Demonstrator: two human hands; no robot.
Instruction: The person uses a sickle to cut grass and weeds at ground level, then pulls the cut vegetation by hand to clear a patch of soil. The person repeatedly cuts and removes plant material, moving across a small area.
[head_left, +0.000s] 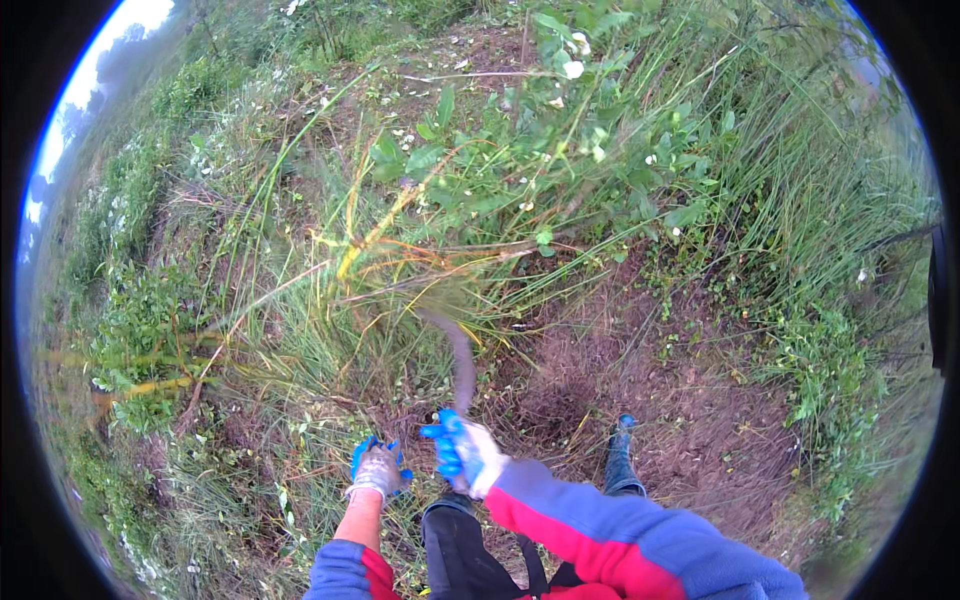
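My right hand (463, 453), in a white knit glove with blue coated fingers, is closed around the handle of a sickle. The sickle's curved blade (463, 360) points away from me, its tip hooking left into a clump of long grass (390, 345). My fist hides the handle. To its left, my left hand (377, 466) wears a matching, soiled glove and hovers low over grass and plant litter. Its fingers look curled; whether anything lies in them is hidden.
A rubber boot (622, 454) stands on brown soil (690, 435) at right. Leafy plants with white flowers (574, 69) and tall grass (780, 150) grow ahead and to the right. A dry stem (259, 301) slants across the left, near a leafy shrub (146, 322).
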